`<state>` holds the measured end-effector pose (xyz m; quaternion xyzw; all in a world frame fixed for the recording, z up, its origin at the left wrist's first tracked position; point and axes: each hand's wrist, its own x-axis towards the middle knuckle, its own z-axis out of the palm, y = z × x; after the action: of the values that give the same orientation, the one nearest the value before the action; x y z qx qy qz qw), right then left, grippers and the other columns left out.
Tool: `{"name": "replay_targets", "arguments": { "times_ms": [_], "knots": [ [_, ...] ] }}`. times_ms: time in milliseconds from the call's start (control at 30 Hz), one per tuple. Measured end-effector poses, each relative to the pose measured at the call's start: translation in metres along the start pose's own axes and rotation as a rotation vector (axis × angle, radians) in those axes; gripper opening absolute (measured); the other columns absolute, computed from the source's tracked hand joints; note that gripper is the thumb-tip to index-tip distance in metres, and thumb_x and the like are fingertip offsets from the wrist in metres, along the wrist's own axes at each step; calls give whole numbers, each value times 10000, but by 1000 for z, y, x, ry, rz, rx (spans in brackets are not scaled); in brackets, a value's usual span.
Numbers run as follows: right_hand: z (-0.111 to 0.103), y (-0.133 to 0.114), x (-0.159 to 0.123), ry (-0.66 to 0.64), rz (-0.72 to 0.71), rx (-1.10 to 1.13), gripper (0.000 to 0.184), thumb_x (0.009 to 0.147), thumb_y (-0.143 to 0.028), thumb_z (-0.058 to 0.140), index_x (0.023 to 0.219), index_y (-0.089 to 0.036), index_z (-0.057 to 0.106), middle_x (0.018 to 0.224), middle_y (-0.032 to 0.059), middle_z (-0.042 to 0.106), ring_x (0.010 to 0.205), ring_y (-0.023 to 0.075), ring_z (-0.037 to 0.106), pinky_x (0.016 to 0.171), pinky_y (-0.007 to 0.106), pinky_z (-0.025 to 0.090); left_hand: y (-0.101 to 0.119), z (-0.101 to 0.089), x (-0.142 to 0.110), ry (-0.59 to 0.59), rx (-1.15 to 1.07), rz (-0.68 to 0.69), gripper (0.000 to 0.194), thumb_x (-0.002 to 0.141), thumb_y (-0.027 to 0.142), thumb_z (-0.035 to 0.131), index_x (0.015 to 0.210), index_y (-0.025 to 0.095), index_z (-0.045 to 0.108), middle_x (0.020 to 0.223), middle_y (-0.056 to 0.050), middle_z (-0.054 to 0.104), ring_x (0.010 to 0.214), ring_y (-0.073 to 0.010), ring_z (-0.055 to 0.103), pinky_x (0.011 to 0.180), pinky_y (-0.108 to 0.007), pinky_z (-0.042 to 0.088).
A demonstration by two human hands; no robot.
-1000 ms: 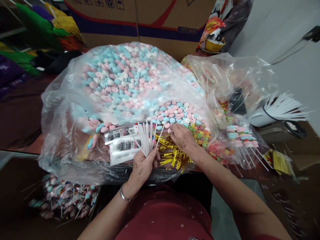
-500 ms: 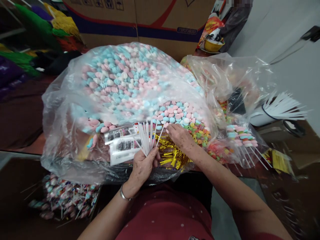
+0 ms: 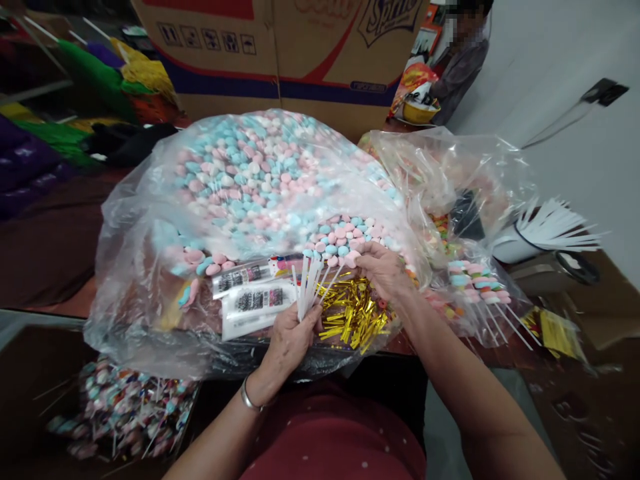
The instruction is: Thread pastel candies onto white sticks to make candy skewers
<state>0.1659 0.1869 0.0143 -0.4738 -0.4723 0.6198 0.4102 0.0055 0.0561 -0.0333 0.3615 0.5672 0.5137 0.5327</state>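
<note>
My left hand [image 3: 293, 333] is closed round the lower ends of a fanned bunch of white sticks [image 3: 309, 287]. One stick leans out to the right. At its tip my right hand [image 3: 383, 267] pinches a pink marshmallow [image 3: 353, 259] between thumb and fingers; whether the stick has gone into it I cannot tell. Behind the hands a big clear plastic bag [image 3: 130, 220] lies open, heaped with pink, blue and white marshmallows [image 3: 250, 167]. Gold twist ties [image 3: 350, 317] lie below my right hand, and white printed packets [image 3: 257, 303] are left of the sticks.
Finished marshmallow skewers [image 3: 480, 283] lie at the right, near a container of white sticks [image 3: 555, 227]. A box at the lower left holds wrapped candy sticks [image 3: 135, 407]. A large carton [image 3: 310, 60] stands behind; another person [image 3: 463, 60] is at the back right.
My right hand has lifted from the candies and moved slightly right, now showing a pink marshmallow at the leaning stick's tip. The left hand still grips the sticks. The camera view has shifted.
</note>
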Motion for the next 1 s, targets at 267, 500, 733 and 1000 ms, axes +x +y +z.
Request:
{"name": "replay_targets", "arguments": {
  "times_ms": [267, 500, 733, 1000],
  "knots": [
    [4, -16, -6, -12, 42, 162, 285, 517, -207, 793, 723, -163, 601, 664, -30, 666, 593, 89, 610, 579, 226, 512, -9, -2, 2, -16, 93, 0, 293, 847, 433, 607, 736, 167, 660, 537, 42, 550, 396, -75, 372, 394, -207, 278],
    [4, -20, -8, -40, 3, 123, 291, 540, -248, 803, 751, -174, 616, 636, -25, 683, 551, 94, 601, 543, 226, 494, -9, -1, 5, -9, 117, 1, 256, 834, 412, 608, 824, 168, 685, 531, 50, 543, 449, -95, 415, 448, -207, 328],
    [-1, -15, -7, -102, -119, -16, 213, 625, -274, 786, 761, -180, 652, 660, -40, 665, 585, 79, 596, 555, 208, 475, -6, -1, 5, 13, 175, 38, 307, 832, 411, 611, 640, 171, 625, 519, 38, 528, 521, -115, 463, 531, -228, 366],
    [-2, 2, -13, -144, -311, -241, 228, 795, -378, 698, 939, -203, 672, 857, -7, 726, 770, 125, 678, 732, 284, 572, -9, 1, 4, 44, 153, 20, 338, 846, 451, 615, 675, 160, 630, 523, 44, 487, 504, -105, 411, 495, -231, 304]
  ]
}}
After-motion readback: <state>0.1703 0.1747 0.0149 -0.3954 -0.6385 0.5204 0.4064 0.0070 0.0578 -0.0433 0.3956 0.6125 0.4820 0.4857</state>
